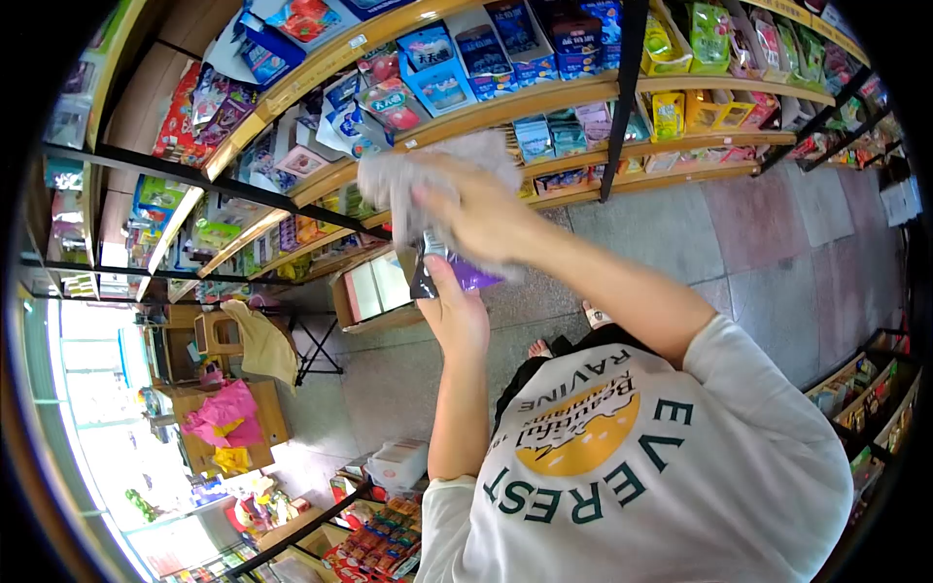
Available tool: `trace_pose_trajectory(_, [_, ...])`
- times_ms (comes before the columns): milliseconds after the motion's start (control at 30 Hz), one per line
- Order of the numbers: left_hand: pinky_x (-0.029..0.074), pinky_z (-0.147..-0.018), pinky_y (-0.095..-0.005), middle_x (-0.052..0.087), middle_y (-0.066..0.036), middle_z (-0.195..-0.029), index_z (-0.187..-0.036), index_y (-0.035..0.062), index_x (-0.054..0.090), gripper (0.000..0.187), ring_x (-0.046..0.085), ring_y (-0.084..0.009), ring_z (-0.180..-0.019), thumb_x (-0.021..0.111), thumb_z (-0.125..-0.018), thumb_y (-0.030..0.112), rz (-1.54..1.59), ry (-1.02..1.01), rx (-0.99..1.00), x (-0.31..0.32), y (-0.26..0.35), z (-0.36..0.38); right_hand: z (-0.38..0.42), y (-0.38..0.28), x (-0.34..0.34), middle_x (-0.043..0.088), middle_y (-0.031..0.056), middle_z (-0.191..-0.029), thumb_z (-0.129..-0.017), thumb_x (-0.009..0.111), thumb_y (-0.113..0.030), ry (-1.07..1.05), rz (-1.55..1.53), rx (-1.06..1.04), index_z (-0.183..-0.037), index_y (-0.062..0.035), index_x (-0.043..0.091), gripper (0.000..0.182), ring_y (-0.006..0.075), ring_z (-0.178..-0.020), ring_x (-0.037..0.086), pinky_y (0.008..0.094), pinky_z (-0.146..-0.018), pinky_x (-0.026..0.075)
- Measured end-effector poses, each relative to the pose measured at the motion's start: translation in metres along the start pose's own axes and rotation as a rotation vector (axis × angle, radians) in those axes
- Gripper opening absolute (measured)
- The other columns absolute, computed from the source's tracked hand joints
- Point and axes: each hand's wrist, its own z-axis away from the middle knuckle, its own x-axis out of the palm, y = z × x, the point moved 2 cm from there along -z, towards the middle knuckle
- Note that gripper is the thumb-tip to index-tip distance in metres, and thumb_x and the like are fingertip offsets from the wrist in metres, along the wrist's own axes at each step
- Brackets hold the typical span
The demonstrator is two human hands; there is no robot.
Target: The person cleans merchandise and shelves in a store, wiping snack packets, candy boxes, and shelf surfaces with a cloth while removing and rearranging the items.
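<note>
A grey cloth (442,175), smeared by motion, is bunched in my right hand (476,214), whose fingers are closed on it. Just below, my left hand (457,316) grips a shiny purple and black packet (471,277), thumb laid along its front. Cloth and right hand overlap the packet's upper part and hide it. Both hands are raised in front of a shelf of packaged snacks (442,73), close to its lower boards.
An open cardboard box (374,291) stands on the tiled floor (651,233) beyond my left hand. Farther left are a folding stand with a tan cloth (262,340) and a wooden table with a pink bag (224,413). More racks (379,544) stand beside me.
</note>
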Motion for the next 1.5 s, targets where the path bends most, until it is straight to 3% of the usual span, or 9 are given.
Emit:
trace_pose_trajectory(200, [0.041,-0.087,-0.0401,0.048,-0.009,-0.116,-0.120,0.0037,0.037,0.042,0.049,-0.0219,-0.105,0.035,-0.091,0.034,0.155,-0.061,-0.164,-0.008,-0.009,0.000,-0.030,0.092,-0.029,0.056,0.0108,-0.105,-0.090,0.036,-0.024,-0.262,-0.245,-0.046,-0.096,-0.0035,0.058,0.031,0.0199,-0.091,0.056,0.0306,-0.082,0.044])
trace_pose_trajectory(267, [0.038,-0.090,-0.0403,0.047,-0.008,-0.119,-0.123,0.0054,0.035,0.044,0.047,-0.0223,-0.107,0.031,-0.092,0.036,0.216,-0.160,-0.146,-0.006,0.005,-0.003,-0.006,0.104,-0.043,0.049,0.0121,-0.117,-0.090,0.032,-0.036,-0.234,-1.055,0.516,-0.114,-0.0051,0.047,0.042,0.0230,-0.102,0.051,0.0363,-0.087,0.042])
trace_pose_trajectory(400, [0.033,-0.093,-0.0321,0.045,-0.007,-0.119,-0.123,0.0026,0.034,0.045,0.043,-0.0176,-0.109,0.037,-0.091,0.033,-0.206,-0.041,-0.157,-0.003,-0.015,-0.023,0.032,0.039,-0.042,0.046,0.0160,-0.119,-0.083,0.033,-0.058,-0.235,-1.761,0.405,-0.125,-0.0044,0.035,0.068,0.0262,-0.105,0.049,0.0421,-0.091,0.038])
trace_pose_trajectory(500, [0.028,-0.096,-0.0323,0.038,-0.013,-0.124,-0.128,0.0001,0.026,0.059,0.036,-0.0190,-0.115,0.054,-0.085,0.029,-0.296,-0.021,-0.033,-0.007,-0.033,-0.038,0.032,0.053,-0.031,0.053,0.0114,-0.109,-0.073,0.067,-0.024,-0.192,-1.007,0.495,-0.119,-0.0053,0.044,0.055,0.0189,-0.095,0.053,0.0304,-0.082,0.043])
trace_pose_trajectory(600, [0.018,-0.102,-0.0343,0.017,-0.019,-0.136,-0.134,0.0013,0.012,0.076,0.019,-0.0239,-0.126,0.061,-0.079,0.019,-0.374,0.046,0.039,-0.008,-0.030,-0.038,0.023,0.039,-0.047,0.058,0.0066,-0.097,-0.072,0.061,-0.004,-0.016,-0.955,0.350,-0.115,-0.0030,0.044,0.045,0.0165,-0.084,0.057,0.0308,-0.079,0.044])
trace_pose_trajectory(800, [0.010,-0.104,-0.0362,0.012,-0.015,-0.140,-0.135,0.0001,0.009,0.059,0.012,-0.0243,-0.129,0.038,-0.090,0.025,-0.641,-0.239,0.386,0.036,-0.009,-0.031,0.025,0.027,-0.057,0.053,0.0102,-0.106,-0.073,0.061,-0.018,-0.100,-0.431,0.294,-0.118,0.0005,0.041,0.053,0.0203,-0.099,0.050,0.0311,-0.085,0.040])
trace_pose_trajectory(1100, [0.035,-0.093,-0.0404,0.046,-0.012,-0.120,-0.122,0.0031,0.039,0.051,0.045,-0.0266,-0.109,0.038,-0.088,0.042,0.351,-0.161,-0.202,0.052,0.000,-0.065,0.052,0.012,-0.046,0.016,0.0140,-0.140,-0.077,0.049,-0.038,-0.237,0.077,-0.163,-0.130,-0.0132,0.034,0.060,0.0286,-0.130,0.014,0.0513,-0.102,0.003])
trace_pose_trajectory(1367, [0.036,-0.092,-0.0389,0.051,-0.010,-0.114,-0.118,0.0059,0.043,0.049,0.047,-0.0256,-0.107,0.028,-0.091,0.043,0.355,-0.014,-0.230,0.058,-0.010,-0.075,0.076,0.037,-0.065,0.029,0.0142,-0.135,-0.065,0.060,-0.018,-0.173,0.136,-0.283,-0.126,-0.0112,0.038,0.065,0.0321,-0.124,0.028,0.0451,-0.102,0.017])
trace_pose_trajectory(1500, [0.036,-0.092,-0.0412,0.048,-0.007,-0.119,-0.121,0.0104,0.039,0.045,0.046,-0.0243,-0.109,0.026,-0.092,0.042,0.418,-0.137,-0.222,0.047,0.004,-0.086,0.094,0.094,-0.078,0.053,0.0168,-0.106,-0.071,0.055,-0.018,0.098,-0.160,0.231,-0.117,-0.0043,0.043,0.049,0.0289,-0.103,0.049,0.0372,-0.085,0.041])
